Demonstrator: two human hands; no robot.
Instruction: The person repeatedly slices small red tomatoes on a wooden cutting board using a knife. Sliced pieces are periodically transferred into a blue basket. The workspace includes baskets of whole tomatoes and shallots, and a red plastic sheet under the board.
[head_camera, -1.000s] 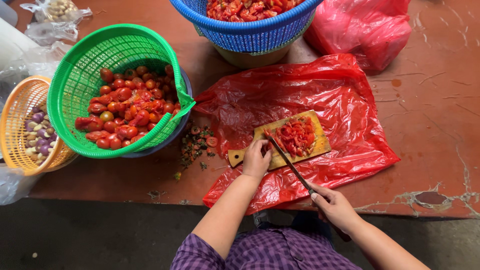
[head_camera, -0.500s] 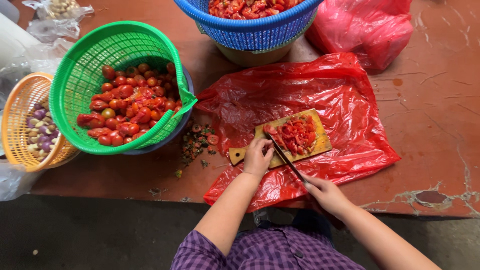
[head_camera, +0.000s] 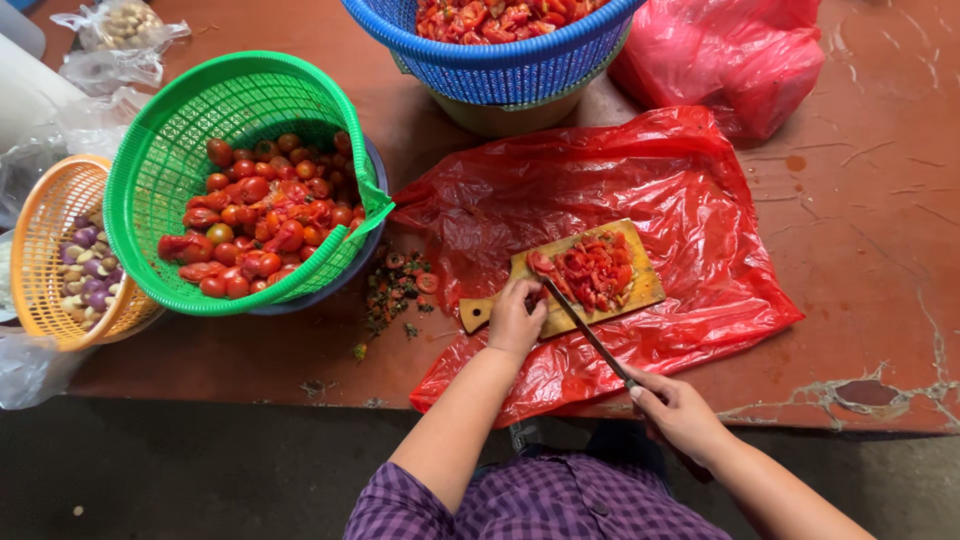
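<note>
- The left hand (head_camera: 516, 318) is pressing down on the near end of a wooden cutting board (head_camera: 645, 290), fingers curled at a tomato piece (head_camera: 541, 263).
- The right hand (head_camera: 678, 410) is gripping the handle of a knife (head_camera: 585, 330), closed around it; the blade is angling onto the board beside the chopped tomato (head_camera: 597, 268).
- The board is lying on a red plastic sheet (head_camera: 640, 180) on the reddish surface (head_camera: 880, 220).
- A green basket (head_camera: 180, 130) of whole tomatoes (head_camera: 265, 220) is sitting to the left, well apart from the board.
</note>
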